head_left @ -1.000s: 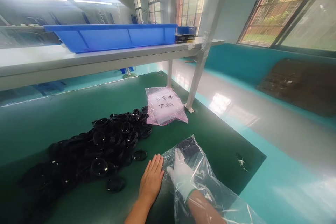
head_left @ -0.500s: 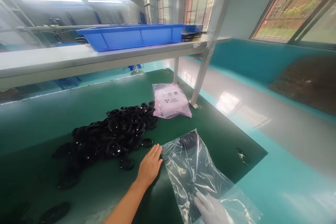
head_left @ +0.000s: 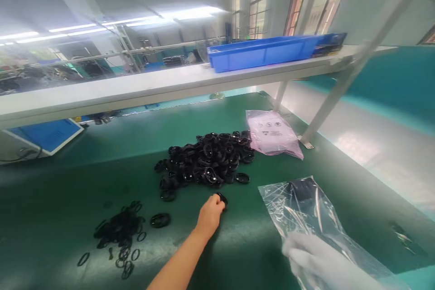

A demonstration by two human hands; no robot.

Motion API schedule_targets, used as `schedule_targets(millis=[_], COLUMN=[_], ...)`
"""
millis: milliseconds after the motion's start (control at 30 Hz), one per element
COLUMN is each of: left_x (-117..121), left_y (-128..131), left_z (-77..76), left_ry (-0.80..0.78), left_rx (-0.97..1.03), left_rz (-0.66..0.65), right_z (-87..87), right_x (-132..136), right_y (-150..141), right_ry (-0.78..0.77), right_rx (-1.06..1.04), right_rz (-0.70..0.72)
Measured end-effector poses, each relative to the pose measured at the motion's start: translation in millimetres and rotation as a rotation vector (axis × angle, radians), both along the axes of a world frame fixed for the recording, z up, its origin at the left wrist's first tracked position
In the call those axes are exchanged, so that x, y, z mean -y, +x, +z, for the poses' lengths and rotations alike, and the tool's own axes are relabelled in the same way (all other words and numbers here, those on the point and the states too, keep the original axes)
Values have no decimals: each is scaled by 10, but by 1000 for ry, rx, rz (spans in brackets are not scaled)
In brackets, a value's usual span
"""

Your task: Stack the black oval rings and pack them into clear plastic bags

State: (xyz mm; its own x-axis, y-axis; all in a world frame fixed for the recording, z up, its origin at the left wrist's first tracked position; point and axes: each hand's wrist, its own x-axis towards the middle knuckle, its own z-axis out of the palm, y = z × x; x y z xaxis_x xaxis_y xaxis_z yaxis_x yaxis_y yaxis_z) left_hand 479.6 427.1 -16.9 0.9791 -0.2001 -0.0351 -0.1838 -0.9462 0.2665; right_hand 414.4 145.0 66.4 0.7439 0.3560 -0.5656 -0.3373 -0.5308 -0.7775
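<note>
My left hand (head_left: 209, 215), bare, pinches a glossy black ring-shaped piece (head_left: 222, 200) just above or on the green table. Beyond it lies a heap of similar black rings (head_left: 207, 158), with one more ring (head_left: 159, 220) apart to the left. My right hand (head_left: 316, 256), in a white glove, is curled over the left edge of a clear plastic bag (head_left: 326, 217); blur softens its fingers, which appear closed on the film. A black item (head_left: 302, 189) shows inside the bag's far end.
Thin black loops (head_left: 120, 231) lie piled at the left of the green table (head_left: 251, 244). A pink printed bag (head_left: 273, 131) rests near the shelf post (head_left: 326, 113). Across the back runs a white shelf (head_left: 152, 84) carrying a blue bin (head_left: 265, 54).
The view has swung left. My left hand has gone from flat beside the bag to pinching a black ring. My right hand has changed from outstretched fingers to curled at the bag's edge.
</note>
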Motion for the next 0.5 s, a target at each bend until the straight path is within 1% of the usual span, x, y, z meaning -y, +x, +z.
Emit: schedule_targets(millis=[33,67,100,133,167,200,233,267,300,333,400,467,500], left_x=[-90,-209,-361,-545,-754,-980,-1211,-1433,-1632,-1801,-2027,-2110,-2106], left_y=[-66,-133,-196,-250,-297,-338,-376,-413,-448,-481,-530,-545,-542], left_z=[16,44,84,134,190,248,299,339,363,369,334,277,255], left_ry=[-36,-73,-106,-129,-136,-119,-80,-11,78,170,328,413,426], left_rx=[-5,-9,-8,0,15,32,38,25,-7,-42,-100,-127,-138], left_rz=[-79,-127,-122,-55,60,204,335,435,485,485,400,302,272], right_z=[-26,-89,-184,-298,-419,-534,-634,-712,-766,-799,-822,-828,-833], right_x=[-211,-409,-586,-736,-862,-968,-1062,-1154,-1250,-1355,-1591,-1824,-1920], right_y=[103,194,270,333,383,422,452,473,489,501,525,570,603], right_ry=[48,20,-46,-141,-186,-220,-248,-276,-322,-381,-517,-613,-623], right_rx=[18,48,109,178,206,227,242,266,311,367,485,518,497], right_rz=[-14,-38,-68,-107,-116,-121,-118,-104,-89,-70,-18,44,56])
